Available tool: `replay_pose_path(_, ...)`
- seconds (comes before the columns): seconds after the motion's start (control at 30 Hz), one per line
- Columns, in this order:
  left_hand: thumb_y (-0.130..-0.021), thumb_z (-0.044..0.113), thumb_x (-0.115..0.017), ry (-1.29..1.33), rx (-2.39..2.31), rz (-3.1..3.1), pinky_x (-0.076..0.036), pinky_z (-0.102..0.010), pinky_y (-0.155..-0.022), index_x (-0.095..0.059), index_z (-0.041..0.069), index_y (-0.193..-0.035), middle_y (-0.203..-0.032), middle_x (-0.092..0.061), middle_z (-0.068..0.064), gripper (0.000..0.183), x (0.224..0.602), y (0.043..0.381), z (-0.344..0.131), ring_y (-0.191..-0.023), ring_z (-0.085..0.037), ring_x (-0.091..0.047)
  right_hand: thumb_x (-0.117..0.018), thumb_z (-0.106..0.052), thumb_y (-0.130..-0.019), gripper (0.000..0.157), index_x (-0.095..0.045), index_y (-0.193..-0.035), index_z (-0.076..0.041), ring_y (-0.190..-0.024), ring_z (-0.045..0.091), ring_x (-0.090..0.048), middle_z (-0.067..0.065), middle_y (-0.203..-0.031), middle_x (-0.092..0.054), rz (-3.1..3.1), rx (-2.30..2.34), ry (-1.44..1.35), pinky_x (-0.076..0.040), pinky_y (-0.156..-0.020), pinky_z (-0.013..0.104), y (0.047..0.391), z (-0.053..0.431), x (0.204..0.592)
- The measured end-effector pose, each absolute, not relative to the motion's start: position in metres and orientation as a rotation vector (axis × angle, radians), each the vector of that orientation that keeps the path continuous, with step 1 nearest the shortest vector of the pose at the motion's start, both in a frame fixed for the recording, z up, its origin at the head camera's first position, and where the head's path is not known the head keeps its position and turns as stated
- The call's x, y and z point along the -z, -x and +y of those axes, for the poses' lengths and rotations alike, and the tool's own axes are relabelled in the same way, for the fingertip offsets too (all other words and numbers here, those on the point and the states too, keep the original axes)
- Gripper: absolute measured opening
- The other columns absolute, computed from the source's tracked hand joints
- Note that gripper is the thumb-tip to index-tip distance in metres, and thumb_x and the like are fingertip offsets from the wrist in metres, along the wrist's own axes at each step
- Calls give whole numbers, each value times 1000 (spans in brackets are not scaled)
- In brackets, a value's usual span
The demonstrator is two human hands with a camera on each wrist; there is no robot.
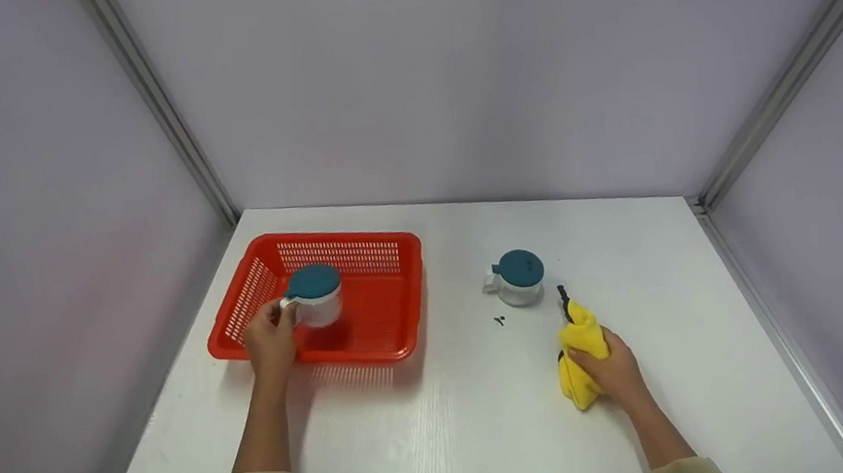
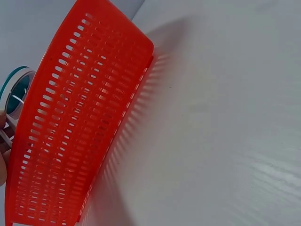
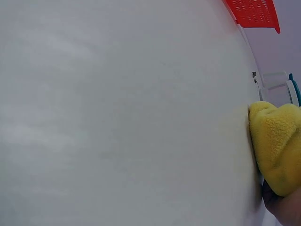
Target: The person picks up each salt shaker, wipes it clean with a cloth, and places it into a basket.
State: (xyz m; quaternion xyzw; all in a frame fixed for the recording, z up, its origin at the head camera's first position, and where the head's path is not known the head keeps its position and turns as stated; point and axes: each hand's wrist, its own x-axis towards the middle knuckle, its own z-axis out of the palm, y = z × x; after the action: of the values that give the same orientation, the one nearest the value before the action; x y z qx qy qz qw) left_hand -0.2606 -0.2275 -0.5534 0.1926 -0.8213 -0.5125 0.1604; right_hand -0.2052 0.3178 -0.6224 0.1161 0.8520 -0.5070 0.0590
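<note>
By its handle, my left hand (image 1: 270, 338) pinches a clear seasoning jar (image 1: 320, 311) with a teal lid, upright and low over the red plastic basket (image 1: 410, 297). In the left wrist view the basket wall (image 2: 80, 113) hides much of that jar (image 2: 19, 96). My right hand (image 1: 618, 367) grips a bunched yellow cloth (image 1: 581, 337), which lies close against the table in the right wrist view. A black strip (image 1: 563, 293) pokes out of the cloth's far end. Just beyond the cloth, a second teal-lidded jar (image 1: 520, 277) stands upright, its handle pointing left.
A few small dark bits (image 1: 499, 320) lie on the white table (image 1: 467, 428), in front of the second jar. Pale panels (image 1: 454, 83) enclose the table at the back and both sides. The basket takes up the table's back left part.
</note>
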Motion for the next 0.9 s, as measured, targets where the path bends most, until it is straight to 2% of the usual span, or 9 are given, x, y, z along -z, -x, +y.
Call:
replay_pose_path(0.17,-99,27,-59,-609,1454,-2399,-52,-40,-99,-64,9,-125,-121,-67,-11,32,549,264,-233,-107,-26,-62,-71,-56,-84,93,-30,-152,-9,-126,32,-49,17,-144,-45,2629,1487,-356,-41,-107,50,204,320,621)
replay_pose_path(0.3,-99,26,-59,-623,1434,-2461,-51,-41,-102,-63,9,-128,-124,-65,-10,34,546,268,-235,-108,-27,-60,-71,-57,-84,94,-29,-153,-9,-127,33,-48,18,-145,-44,2623,1481,-367,-41,-107,51,204,320,621)
replay_pose_path(0.5,-99,23,-59,-624,1439,-2531,-51,-41,-101,-62,9,-129,-123,-64,-10,33,544,276,-238,-106,-27,-59,-71,-59,-82,97,-28,-154,-9,-127,33,-48,18,-146,-43,2620,1491,-376,-42,-107,51,204,321,622)
replay_pose_path(0.7,-100,24,-58,-606,1387,-2561,-53,-39,-93,-63,6,-123,-113,-65,-13,30,545,284,-244,-101,-28,-57,-70,-60,-82,96,-30,-153,-10,-125,31,-50,16,-144,-45,2636,1494,-351,-43,-105,48,203,323,627)
replay_pose_path(0.9,-101,25,-56,-620,1416,-2559,-52,-42,-98,-63,5,-125,-117,-65,-13,32,544,291,-251,-103,-29,-58,-70,-60,-82,93,-32,-152,-12,-123,31,-51,16,-141,-46,2670,1475,-337,-43,-105,48,203,327,628)
